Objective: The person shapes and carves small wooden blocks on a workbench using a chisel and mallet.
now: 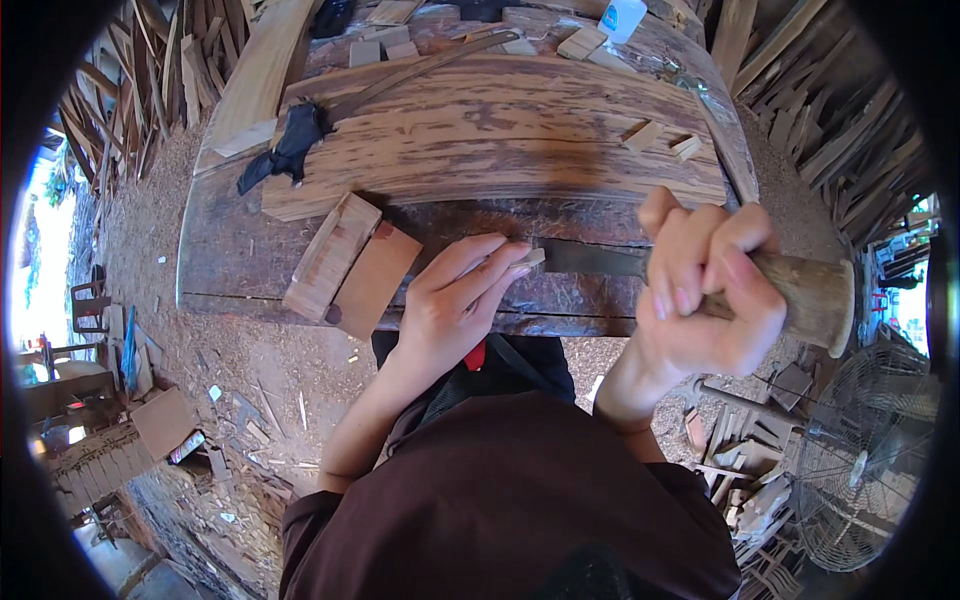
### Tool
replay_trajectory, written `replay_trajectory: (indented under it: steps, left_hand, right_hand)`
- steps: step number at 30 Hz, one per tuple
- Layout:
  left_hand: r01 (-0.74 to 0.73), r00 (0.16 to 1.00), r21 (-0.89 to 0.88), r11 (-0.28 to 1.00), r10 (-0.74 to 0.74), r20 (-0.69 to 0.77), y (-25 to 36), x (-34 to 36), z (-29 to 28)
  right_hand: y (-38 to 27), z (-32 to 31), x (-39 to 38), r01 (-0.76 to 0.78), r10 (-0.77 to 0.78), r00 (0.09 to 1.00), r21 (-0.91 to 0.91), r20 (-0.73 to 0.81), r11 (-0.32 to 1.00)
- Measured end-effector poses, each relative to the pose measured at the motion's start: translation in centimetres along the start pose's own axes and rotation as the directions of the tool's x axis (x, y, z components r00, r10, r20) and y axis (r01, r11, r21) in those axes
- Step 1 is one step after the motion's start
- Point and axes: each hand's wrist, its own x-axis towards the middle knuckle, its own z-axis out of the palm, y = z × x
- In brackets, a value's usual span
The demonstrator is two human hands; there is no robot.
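My left hand pinches a small pale wood piece between thumb and fingers at the bench's near edge. Opposite it, my right hand is wrapped around the thick wooden handle of a flat, dark-bladed tool that looks like a chisel. Its blade points left, with the tip right at the small piece; whether they touch I cannot tell. Just left of my left hand, a wood block leans beside a brown flat piece, possibly sandpaper or board.
Across the worn bench lies a wide streaked plank, bearing two small offcuts, a long saw-like blade and a black cloth. A plastic bottle stands at the back. A wire-cage fan is at lower right.
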Motion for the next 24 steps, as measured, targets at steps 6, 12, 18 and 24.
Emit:
replay_trajectory:
  steps: [6, 12, 18, 24]
  left_hand:
    - [0.011, 1.0, 0.008, 1.0, -0.011, -0.01, -0.4, -0.2, -0.1]
    - [0.015, 1.0, 0.022, 1.0, -0.015, -0.026, -0.3, -0.2, 0.0]
    - [0.014, 1.0, 0.032, 0.999, -0.014, -0.007, -0.1, 0.0, 0.0]
    - [0.043, 0.999, 0.015, 0.999, -0.043, -0.004, 0.1, 0.3, -0.1]
  right_hand:
    - [1.5, -0.4, -0.5, -0.037, 0.034, 0.995, -0.031, -0.091, 0.999]
    - [3.0, -0.5, -1.6, 0.012, -0.012, 1.0, 0.041, -0.004, 0.999]
    - [2.7, -0.4, -1.8, 0.031, -0.032, 0.999, 0.039, 0.012, 0.999]
    - [2.1, -0.8, -1.8, 0.09, -0.094, 0.994, 0.071, 0.056, 0.993]
